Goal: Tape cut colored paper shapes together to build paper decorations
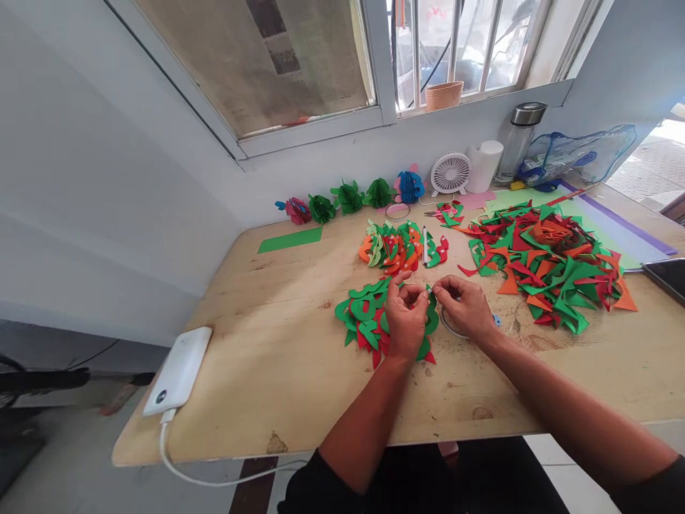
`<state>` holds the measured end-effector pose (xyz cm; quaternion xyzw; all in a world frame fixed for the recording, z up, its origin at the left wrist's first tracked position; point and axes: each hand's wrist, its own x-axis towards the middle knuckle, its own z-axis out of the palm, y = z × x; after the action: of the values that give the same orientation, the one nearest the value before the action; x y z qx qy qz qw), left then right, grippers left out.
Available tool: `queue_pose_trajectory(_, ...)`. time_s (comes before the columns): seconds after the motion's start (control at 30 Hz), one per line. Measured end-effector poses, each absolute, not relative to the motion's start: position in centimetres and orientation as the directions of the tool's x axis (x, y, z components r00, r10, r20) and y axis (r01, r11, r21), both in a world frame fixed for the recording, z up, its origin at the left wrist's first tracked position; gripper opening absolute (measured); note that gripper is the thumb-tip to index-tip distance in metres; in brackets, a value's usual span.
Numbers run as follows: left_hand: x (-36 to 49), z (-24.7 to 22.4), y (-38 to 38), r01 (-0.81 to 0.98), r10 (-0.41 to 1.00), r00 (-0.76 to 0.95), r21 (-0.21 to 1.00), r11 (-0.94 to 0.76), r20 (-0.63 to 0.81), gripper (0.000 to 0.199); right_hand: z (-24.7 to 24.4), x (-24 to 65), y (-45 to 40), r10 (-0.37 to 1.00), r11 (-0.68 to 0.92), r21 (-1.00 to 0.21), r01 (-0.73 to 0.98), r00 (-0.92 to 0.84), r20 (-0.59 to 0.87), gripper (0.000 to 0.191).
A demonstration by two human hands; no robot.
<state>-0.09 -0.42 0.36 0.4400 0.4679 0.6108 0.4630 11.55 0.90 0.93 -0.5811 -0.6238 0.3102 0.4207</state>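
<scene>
My left hand (407, 318) is closed in a pinch on a green paper cutout (431, 321), above a pile of curved green and red paper cutouts (361, 314). Close beside it, my right hand (464, 305) pinches at the cutout's upper tip, where a tiny whitish bit shows; what its fingers hold is too small to make out. Partly under the right hand lies a ring that looks like a tape roll (452, 327). Just beyond both hands sits another group of green, orange and red cutouts (393, 246), with a white pen (425, 246) at its right side.
Paper scraps (556, 260) are heaped on the right, near a phone (666, 277). Along the wall stand folded-paper figures (349, 198), a small fan (450, 173) and a glass bottle (518, 146). A power bank (179, 370) with a cable lies at the left edge.
</scene>
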Motion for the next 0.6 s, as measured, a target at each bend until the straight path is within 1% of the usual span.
queue_pose_trajectory(0.13, -0.12, 0.33, -0.37, -0.188, 0.977, -0.197, 0.974, -0.124, 0.087, 0.043, 0.86, 11.86, 1.19, 0.989, 0.109, -0.924, 0.367, 0.055, 0.138, 0.016)
queue_pose_trajectory(0.23, -0.14, 0.37, -0.39, -0.207, 0.977, -0.196, 0.97, -0.124, 0.083, 0.045, 1.06, 12.0, 1.34, 0.995, 0.084, -0.953, 0.29, 0.035, 0.098, 0.019)
queue_pose_trajectory(0.4, -0.1, 0.65, -0.52, -0.213, 0.983, -0.176, 0.972, -0.095, 0.058, 0.045, 1.28, 11.73, 1.26, 0.995, 0.101, -0.958, 0.268, -0.05, 0.091, 0.021)
queue_pose_trajectory(0.6, -0.07, 0.61, -0.55, -0.239, 0.991, -0.123, 0.968, -0.072, 0.043, 0.049, 1.37, 11.5, 1.15, 0.997, 0.083, -0.971, 0.223, -0.021, 0.081, 0.022)
